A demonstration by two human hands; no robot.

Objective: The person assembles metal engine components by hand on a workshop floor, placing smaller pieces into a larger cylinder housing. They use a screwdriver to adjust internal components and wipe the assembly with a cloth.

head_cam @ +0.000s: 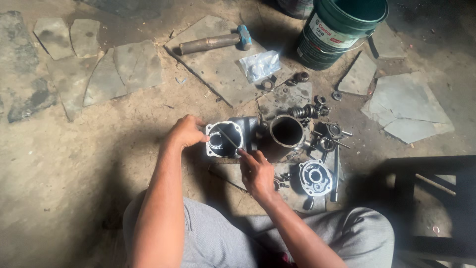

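A grey metal housing [244, 128] with a round open bore lies on the ground in front of me. My left hand [185, 132] grips its left flange. A thin metal rod [227, 138] is pinched in my right hand [257, 171], and its tip reaches into the bore. To the right stand a dark metal cylinder sleeve [286, 130] and a round silver cover plate [314, 177].
Small gears, bearings and bolts [325, 131] lie scattered right of the housing. A hammer [213, 42] and a clear plastic bag [260, 65] rest on a stone slab beyond. A green bucket [337, 30] stands at the back right. A dark stool frame [436, 208] is at right.
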